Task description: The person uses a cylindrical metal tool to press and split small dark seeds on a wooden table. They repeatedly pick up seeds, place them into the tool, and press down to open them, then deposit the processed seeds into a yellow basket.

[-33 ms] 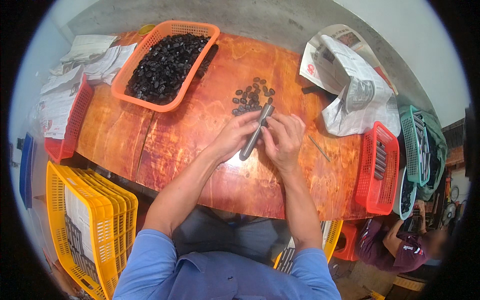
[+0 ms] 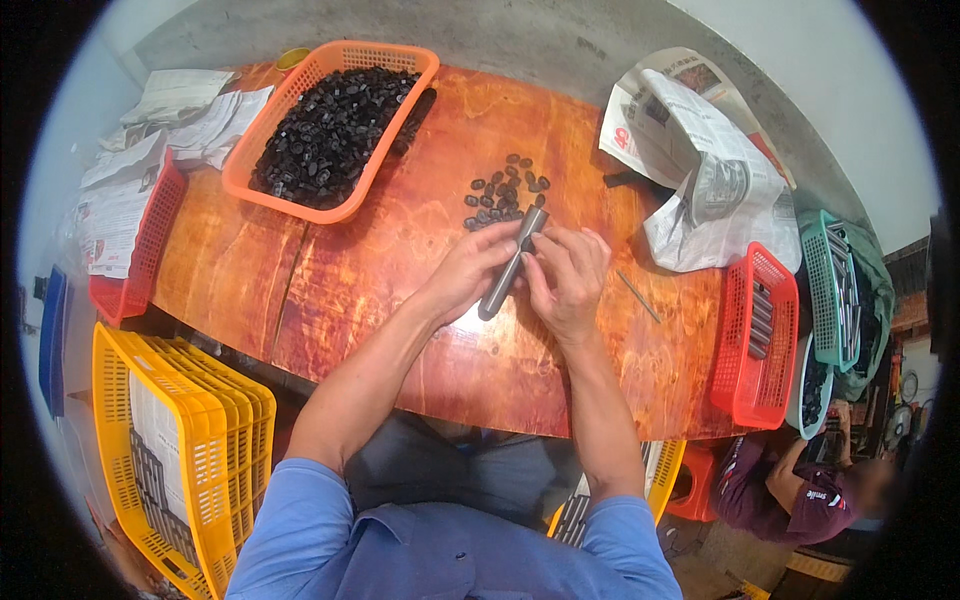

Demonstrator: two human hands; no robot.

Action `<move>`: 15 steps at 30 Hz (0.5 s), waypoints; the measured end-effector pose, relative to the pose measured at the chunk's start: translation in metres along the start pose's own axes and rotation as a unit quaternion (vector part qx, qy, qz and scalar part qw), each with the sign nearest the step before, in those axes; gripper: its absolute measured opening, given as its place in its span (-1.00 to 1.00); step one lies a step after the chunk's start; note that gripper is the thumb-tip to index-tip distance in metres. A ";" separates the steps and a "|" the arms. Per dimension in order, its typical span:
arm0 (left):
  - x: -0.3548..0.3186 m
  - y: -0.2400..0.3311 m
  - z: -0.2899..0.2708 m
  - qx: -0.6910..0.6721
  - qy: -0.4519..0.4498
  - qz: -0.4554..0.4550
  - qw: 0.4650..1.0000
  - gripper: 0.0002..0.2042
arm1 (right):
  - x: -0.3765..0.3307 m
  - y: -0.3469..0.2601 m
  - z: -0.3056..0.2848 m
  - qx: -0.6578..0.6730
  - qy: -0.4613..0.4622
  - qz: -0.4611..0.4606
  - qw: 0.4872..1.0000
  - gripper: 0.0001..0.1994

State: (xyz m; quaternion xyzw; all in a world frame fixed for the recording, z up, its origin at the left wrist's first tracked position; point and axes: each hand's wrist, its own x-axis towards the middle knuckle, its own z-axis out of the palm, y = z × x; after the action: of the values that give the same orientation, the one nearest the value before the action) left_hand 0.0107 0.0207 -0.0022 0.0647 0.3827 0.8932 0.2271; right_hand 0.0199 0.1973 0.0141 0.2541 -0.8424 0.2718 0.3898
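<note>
A grey metal tube (image 2: 497,292) lies slantwise between my hands over the table. My left hand (image 2: 470,270) grips it from the left side, fingers and thumb near its upper half. On the other side, my right hand (image 2: 568,275) pinches the tube with thumb and fingertips. Something dark shows at the tube's side between my fingertips, too small to make out. Just beyond the tube's far end lies a loose cluster of small black oval pieces (image 2: 497,190). To the right of my right hand rests a thin metal rod (image 2: 638,297).
An orange basket (image 2: 232,180) full of small black pieces stands far left. Yellow crates (image 2: 205,440) are stacked at lower left. Newspaper (image 2: 715,190) lies far right, near red (image 2: 735,335) and green (image 2: 815,290) baskets of metal tubes. A co-worker in a maroon shirt (image 2: 765,490) sits at right.
</note>
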 end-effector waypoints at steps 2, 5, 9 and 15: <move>-0.001 0.000 0.003 -0.004 0.017 0.010 1.000 -0.58 | 0.001 -0.002 -0.001 -0.008 -0.001 -0.007 1.000 -0.70; -0.001 -0.004 -0.005 0.058 0.024 0.031 0.998 -0.63 | 0.006 -0.009 -0.002 -0.012 -0.005 -0.022 1.000 -0.70; -0.001 -0.003 -0.003 0.061 0.067 0.001 0.996 -0.68 | 0.007 -0.012 -0.001 0.030 -0.003 -0.009 1.000 -0.67; -0.011 0.008 0.013 0.042 0.040 -0.063 0.996 -0.72 | -0.007 0.000 0.008 0.203 0.014 0.243 0.948 -0.71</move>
State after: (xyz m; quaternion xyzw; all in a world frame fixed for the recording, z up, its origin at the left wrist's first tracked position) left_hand 0.0213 0.0194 0.0130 0.0147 0.4323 0.8620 0.2643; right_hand 0.0198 0.1933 0.0045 0.1117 -0.8000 0.5272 0.2638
